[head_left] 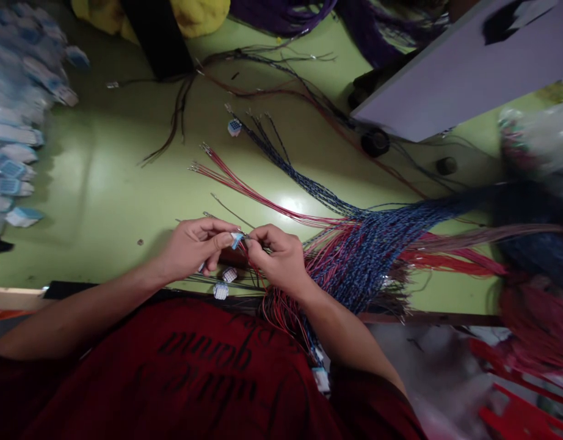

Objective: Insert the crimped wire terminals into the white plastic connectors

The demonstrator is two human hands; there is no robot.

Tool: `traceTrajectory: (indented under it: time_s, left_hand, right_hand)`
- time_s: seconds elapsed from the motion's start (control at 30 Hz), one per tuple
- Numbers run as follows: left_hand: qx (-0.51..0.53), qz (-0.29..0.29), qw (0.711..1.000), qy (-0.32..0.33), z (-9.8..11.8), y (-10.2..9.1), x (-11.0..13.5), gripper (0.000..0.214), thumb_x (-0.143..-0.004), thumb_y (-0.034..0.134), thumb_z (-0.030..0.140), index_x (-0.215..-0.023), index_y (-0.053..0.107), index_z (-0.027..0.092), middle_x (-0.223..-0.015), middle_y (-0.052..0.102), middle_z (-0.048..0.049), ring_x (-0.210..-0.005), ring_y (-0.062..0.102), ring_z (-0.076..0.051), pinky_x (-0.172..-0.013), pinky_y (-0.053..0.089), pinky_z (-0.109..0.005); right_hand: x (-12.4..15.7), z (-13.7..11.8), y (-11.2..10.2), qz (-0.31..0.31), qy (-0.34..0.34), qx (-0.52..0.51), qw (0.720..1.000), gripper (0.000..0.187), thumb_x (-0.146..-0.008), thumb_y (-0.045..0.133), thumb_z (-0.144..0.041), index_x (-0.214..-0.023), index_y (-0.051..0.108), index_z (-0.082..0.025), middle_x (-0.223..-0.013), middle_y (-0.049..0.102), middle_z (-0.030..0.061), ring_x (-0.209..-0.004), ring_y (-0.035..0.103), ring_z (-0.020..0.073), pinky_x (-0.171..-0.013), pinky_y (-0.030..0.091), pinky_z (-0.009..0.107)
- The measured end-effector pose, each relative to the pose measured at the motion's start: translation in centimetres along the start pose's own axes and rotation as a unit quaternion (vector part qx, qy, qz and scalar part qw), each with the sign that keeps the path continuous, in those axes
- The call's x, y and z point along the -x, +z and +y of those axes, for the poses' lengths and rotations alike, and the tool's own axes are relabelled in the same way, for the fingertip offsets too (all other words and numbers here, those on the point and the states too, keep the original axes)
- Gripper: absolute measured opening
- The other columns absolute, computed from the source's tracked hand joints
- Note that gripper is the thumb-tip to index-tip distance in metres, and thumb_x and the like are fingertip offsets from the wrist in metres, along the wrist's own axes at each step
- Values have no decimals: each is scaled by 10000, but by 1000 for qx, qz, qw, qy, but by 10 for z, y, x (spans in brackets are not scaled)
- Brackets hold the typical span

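Observation:
Between the thumb and fingers of my left hand (194,247) is a small blue and white connector housing (236,240). Right beside it, my right hand (279,253) pinches a thin wire whose end meets the housing; whether it sits inside I cannot tell. Red wires trail down from the housing. Two more connector housings, one (229,274) above the other (221,290), lie below my hands near the table edge. To the right spreads a thick bundle of blue-black wires (355,263). Red wires (263,205) with metal terminals reach out above my hands.
A heap of blue and white connector housings (16,146) covers the left side. A single housing (234,127) lies near the blue wire tips. Dark loose wires (176,116) cross the back of the green table (112,201). A slanted white panel (464,73) stands at the back right.

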State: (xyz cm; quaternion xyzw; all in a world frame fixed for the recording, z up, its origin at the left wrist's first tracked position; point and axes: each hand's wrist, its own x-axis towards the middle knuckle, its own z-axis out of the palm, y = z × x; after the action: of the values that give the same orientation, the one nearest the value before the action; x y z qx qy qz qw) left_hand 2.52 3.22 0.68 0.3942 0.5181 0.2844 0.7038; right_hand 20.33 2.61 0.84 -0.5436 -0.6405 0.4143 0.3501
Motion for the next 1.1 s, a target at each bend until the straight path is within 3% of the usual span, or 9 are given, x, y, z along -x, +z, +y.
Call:
traceTrajectory:
  time_s: [0.3, 0.6, 0.77, 1.1]
  left_hand:
    - [35, -22, 998, -37, -1, 0, -1, 161, -813, 640, 272, -935, 665, 170, -360, 487, 84, -274, 389, -55, -293, 305, -153]
    - [46, -19, 997, -64, -1, 0, -3, 233, -824, 621, 286, -1013, 676, 161, -356, 454, 88, -276, 373, -53, -283, 268, -149]
    - [45, -27, 996, -71, -3, -3, -5, 349, -810, 640, 343, -1097, 653, 147, -361, 449, 101, -277, 374, -47, -281, 252, -137]
    - [71, -32, 995, -58, -4, -2, -5, 201, -817, 633, 264, -989, 637, 161, -347, 471, 99, -261, 368, -47, -260, 274, -131]
  right_hand:
    - [-2, 3, -2, -4, -5, -62, 998, 41, -803, 637, -223, -819, 642, -185, -673, 621, -37, -561, 521, 72, -529, 444, 218]
    - [-4, -2, -10, -19, -36, -42, 998, 119, -798, 588, -141, -697, 625, -193, -735, 651, 1, -707, 610, 120, -694, 507, 286]
    - [-5, 0, -11, -43, -43, -46, 997, 142, -793, 567, -115, -675, 607, -183, -740, 639, 8, -720, 605, 122, -703, 497, 287]
    - [-3, 4, -10, -36, -65, -12, 997, 138, -820, 556, -122, -706, 613, -176, -725, 624, 5, -697, 585, 116, -681, 479, 276]
